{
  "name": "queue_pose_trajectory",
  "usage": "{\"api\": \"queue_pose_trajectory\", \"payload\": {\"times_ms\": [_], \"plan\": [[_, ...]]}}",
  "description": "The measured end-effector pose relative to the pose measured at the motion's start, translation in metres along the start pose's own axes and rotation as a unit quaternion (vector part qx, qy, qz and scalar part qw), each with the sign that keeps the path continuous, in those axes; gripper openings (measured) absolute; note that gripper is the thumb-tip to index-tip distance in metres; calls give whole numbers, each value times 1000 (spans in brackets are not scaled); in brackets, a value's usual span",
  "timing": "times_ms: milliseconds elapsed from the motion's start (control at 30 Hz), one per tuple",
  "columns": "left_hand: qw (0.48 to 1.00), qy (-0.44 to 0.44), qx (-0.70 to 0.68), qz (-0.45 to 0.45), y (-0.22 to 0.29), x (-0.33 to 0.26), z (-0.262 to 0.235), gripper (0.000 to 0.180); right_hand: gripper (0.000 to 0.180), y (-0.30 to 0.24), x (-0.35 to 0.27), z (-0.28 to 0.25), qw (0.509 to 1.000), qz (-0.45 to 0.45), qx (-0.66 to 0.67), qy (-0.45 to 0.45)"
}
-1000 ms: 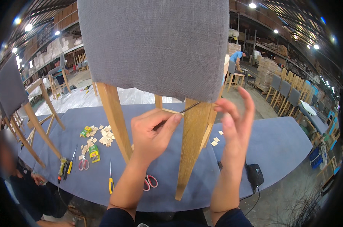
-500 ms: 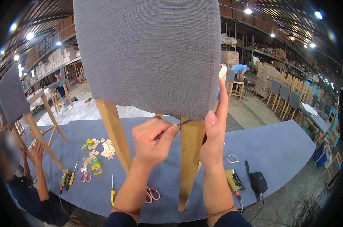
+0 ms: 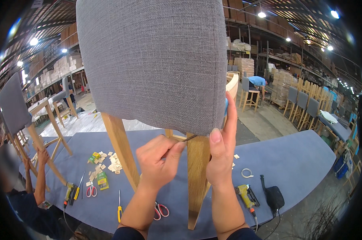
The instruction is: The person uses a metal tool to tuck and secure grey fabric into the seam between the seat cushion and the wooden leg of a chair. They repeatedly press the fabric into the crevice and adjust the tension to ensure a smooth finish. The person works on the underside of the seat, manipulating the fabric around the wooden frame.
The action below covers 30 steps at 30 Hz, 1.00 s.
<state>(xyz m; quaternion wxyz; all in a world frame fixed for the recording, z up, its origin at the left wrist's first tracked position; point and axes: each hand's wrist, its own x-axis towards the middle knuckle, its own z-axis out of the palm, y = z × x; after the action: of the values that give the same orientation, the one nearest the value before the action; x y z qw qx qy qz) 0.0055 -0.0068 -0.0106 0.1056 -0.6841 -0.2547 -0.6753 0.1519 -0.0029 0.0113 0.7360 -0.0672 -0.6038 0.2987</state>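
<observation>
A chair with a grey woven fabric back [image 3: 153, 60] stands on end before me, its tapered wooden legs below the fabric. My left hand [image 3: 159, 160] is closed in a pinch on a thin dark pointed tool [image 3: 190, 138]. The tool's tip meets the lower fabric edge at the top of the right wooden leg [image 3: 198, 172]; its exact kind is hard to make out. My right hand [image 3: 223, 148] grips the lower right corner of the chair, thumb on the fabric edge and fingers along the side, partly hidden behind it.
On the grey-blue covered table [image 3: 297, 160] lie red-handled scissors [image 3: 161, 211], a yellow screwdriver [image 3: 120, 212], a staple gun [image 3: 246, 196], a black pouch-like device [image 3: 273, 196], a tape ring [image 3: 247, 173] and small wooden pieces [image 3: 115, 162]. At left, a co-worker's hands [image 3: 41, 160] hold another chair [image 3: 14, 104].
My view has shifted slightly, so the chair sits a little lower and further left. The tool's tip stays at the fabric edge. A distant person in blue bends lower.
</observation>
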Motion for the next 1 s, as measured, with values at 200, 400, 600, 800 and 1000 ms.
{"api": "queue_pose_trajectory", "payload": {"times_ms": [200, 400, 600, 800, 1000], "plan": [[1000, -7, 13, 7, -5, -3, -2, 15, 96, 0, -1, 3, 999, 1, -47, 21], [1000, -5, 5, 12, -6, 1, 0, 14, 92, -1, -1, 3, 1000, 8, -5, 19], [999, -1, 31, -10, -1, -4, -3, 26, 89, 3, 0, 4, 999, -25, -1, 33], [1000, 1, -6, 17, -11, 0, 0, 16, 88, 1, -1, 2, 1000, -5, 21, 4], [1000, -9, -2, 15, -16, -5, -1, 29, 88, 4, -2, 2, 1000, -15, 9, 9]]}}
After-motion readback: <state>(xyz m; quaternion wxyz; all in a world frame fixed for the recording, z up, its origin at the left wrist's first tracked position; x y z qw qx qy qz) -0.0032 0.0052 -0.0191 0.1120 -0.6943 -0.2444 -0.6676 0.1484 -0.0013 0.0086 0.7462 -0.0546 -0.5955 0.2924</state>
